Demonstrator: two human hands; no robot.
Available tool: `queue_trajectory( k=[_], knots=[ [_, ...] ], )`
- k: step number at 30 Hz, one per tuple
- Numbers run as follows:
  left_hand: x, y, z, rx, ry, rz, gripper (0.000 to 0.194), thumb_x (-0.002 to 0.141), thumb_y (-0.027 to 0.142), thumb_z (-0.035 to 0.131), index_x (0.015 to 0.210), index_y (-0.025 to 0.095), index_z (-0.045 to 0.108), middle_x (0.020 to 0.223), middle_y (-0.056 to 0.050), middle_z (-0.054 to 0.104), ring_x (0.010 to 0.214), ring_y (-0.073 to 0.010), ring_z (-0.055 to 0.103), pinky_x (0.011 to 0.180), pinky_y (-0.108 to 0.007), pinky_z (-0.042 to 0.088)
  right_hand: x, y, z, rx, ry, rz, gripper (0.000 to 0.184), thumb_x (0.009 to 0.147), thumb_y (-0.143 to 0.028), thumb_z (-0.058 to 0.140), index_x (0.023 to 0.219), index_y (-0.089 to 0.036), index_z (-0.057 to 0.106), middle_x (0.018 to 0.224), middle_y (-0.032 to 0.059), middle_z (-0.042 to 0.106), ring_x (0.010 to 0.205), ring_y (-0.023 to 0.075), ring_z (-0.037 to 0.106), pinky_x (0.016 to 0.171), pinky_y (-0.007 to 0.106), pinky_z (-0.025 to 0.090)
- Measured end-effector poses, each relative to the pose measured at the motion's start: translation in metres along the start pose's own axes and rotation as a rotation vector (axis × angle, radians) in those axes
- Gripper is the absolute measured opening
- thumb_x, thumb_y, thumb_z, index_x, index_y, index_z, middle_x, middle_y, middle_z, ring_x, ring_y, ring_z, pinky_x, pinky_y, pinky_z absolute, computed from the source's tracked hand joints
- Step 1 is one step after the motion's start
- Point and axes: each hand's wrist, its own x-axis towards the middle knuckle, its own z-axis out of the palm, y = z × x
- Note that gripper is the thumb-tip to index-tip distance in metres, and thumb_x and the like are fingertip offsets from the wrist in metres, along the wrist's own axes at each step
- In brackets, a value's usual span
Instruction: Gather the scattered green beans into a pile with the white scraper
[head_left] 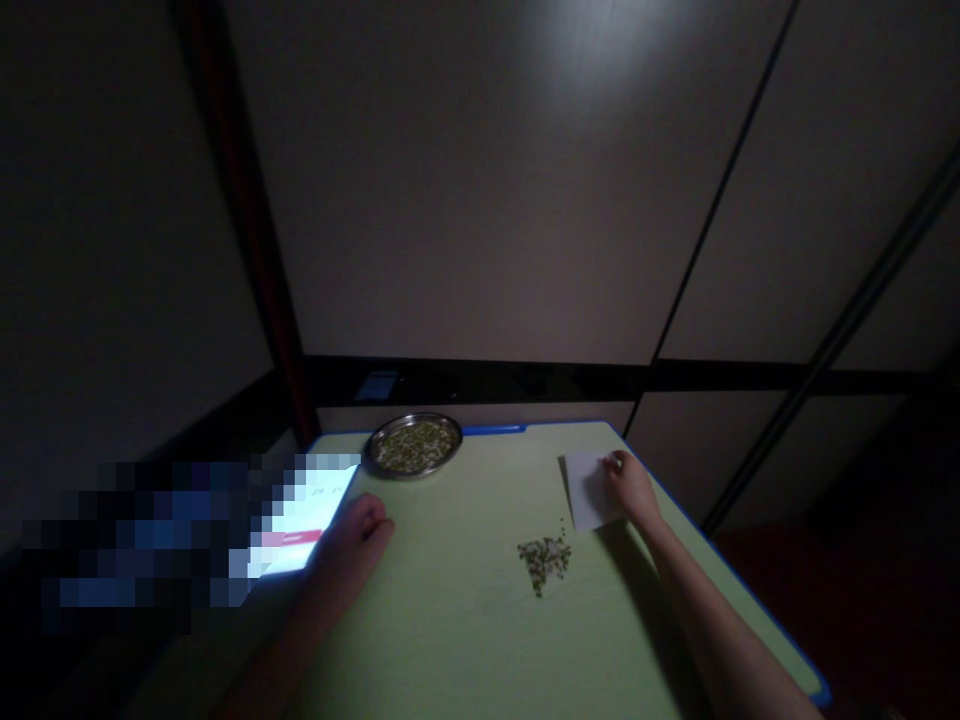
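My right hand pinches the right side of a white sheet of paper over the right part of the table. A small heap of mixed green and pale grains lies on the tabletop, left of and nearer than the paper, with a few stray grains by it. My left hand rests at the left with its fingers curled in, and nothing shows in them. Beside that hand is a brightly lit screen. Farther back stands a round metal plate spread with the same kind of grains.
The light green table has a blue edge. A blue strip runs along its far side. Behind it rise large cupboard panels with a dark ledge. The lower left is pixelated, and the room is dim.
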Motion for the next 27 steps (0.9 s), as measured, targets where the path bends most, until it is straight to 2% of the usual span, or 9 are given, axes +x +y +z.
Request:
queue_trajectory(
  k=[4,9,16,22,27],
  knots=[
    [-0.001,0.005,-0.003,-0.004,-0.015,-0.009,0.013,0.072,0.034,0.046,0.068,0.023,0.041,0.056,0.005,0.043,0.055,-0.0143,0.045,0.055,-0.026,0.033,-0.006,0.0,-0.004,0.038,-0.005,-0.037,0.034,0.092,-0.031,0.048,0.117,-0.014,0.063,0.104,0.0146,0.072,0.099,0.0222,0.067,0.08,0.026,0.047],
    [0.001,0.001,-0.001,0.01,-0.004,0.011,0.014,0.072,0.036,0.046,0.068,0.023,0.042,0.057,0.005,0.044,0.056,-0.0144,0.045,0.056,-0.026,0.033,-0.008,-0.001,-0.014,0.074,0.054,-0.037,0.041,0.094,-0.034,0.043,0.124,-0.01,0.057,0.109,0.0163,0.07,0.102,0.0233,0.066,0.082,0.028,0.047],
    [0.001,0.0,-0.001,0.0,-0.007,0.004,0.015,0.072,0.037,0.046,0.068,0.023,0.041,0.056,0.005,0.043,0.055,-0.0144,0.044,0.055,-0.026,0.033,-0.019,-0.007,-0.005,0.12,0.061,-0.057,0.038,0.093,-0.033,0.044,0.122,-0.013,0.058,0.103,0.0142,0.072,0.097,0.0222,0.067,0.079,0.027,0.047],
    [0.0,0.002,-0.001,-0.005,-0.017,-0.008,0.014,0.073,0.036,0.046,0.068,0.023,0.041,0.057,0.005,0.044,0.057,-0.0148,0.046,0.056,-0.026,0.033,-0.019,-0.009,-0.012,0.143,0.086,-0.068,0.041,0.094,-0.037,0.041,0.123,-0.013,0.058,0.102,0.0149,0.071,0.093,0.024,0.067,0.078,0.029,0.047],
    [0.0,0.0,-0.001,-0.005,-0.023,0.0,0.013,0.072,0.035,0.046,0.068,0.023,0.041,0.057,0.005,0.044,0.057,-0.0146,0.045,0.056,-0.027,0.033,-0.025,-0.012,-0.007,0.16,0.08,-0.087,0.04,0.093,-0.037,0.042,0.121,-0.014,0.058,0.103,0.0143,0.071,0.095,0.0232,0.067,0.08,0.028,0.047]
  ],
)
